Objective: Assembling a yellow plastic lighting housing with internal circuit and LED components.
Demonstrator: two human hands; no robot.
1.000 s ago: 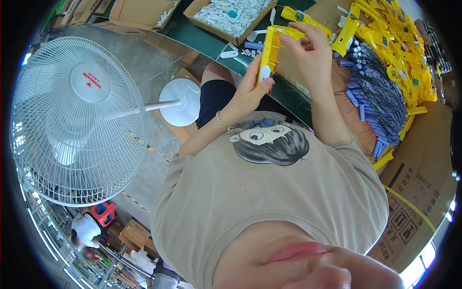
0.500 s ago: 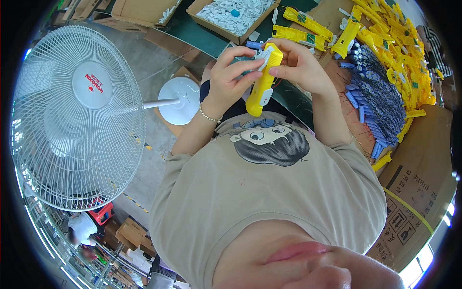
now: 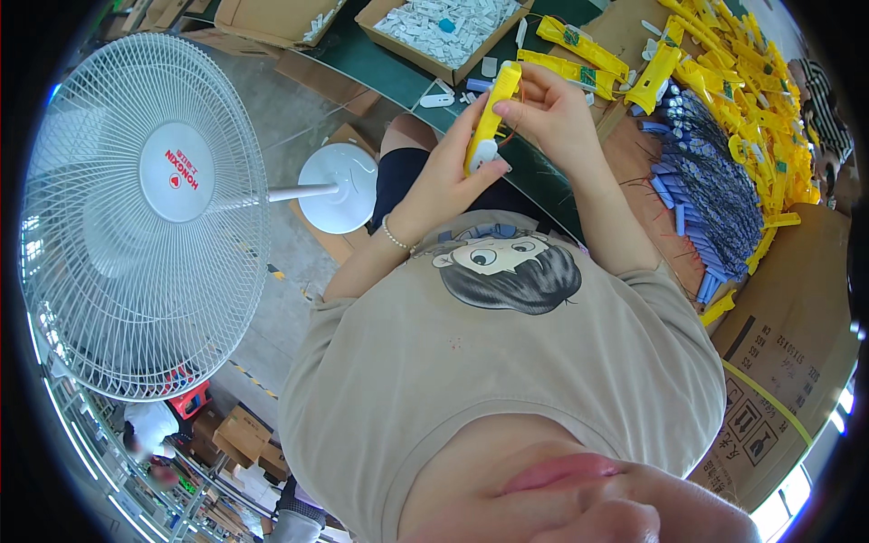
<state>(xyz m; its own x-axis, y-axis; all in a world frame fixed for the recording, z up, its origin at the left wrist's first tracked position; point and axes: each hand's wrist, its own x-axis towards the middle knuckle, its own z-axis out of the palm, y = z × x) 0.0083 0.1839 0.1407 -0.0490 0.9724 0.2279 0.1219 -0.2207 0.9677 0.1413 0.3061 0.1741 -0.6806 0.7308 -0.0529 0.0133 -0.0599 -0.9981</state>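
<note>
Just past twelve o'clock, the left hand (image 3: 448,170) holds the lower end of the yellow casing (image 3: 487,125) between thumb and fingers; the right hand (image 3: 552,113) pinches its upper part. From it, a half-hidden blue tube (image 3: 477,85) lies at eleven, the parts box (image 3: 409,56) beyond, loose casings (image 3: 566,71) at two, wired tubes (image 3: 701,237) at four, the fan (image 3: 176,172) well apart past eight.

A: what kinda place is this, workshop?
B: yeah, factory assembly floor by the look of it. Green workbench (image 3: 362,65), box (image 3: 405,56) of tiny white parts (image 3: 416,32), heaped yellow casings (image 3: 783,145), wired blue cylinders (image 3: 679,217), striped floor tape (image 3: 253,380), cartons (image 3: 243,434).
</note>
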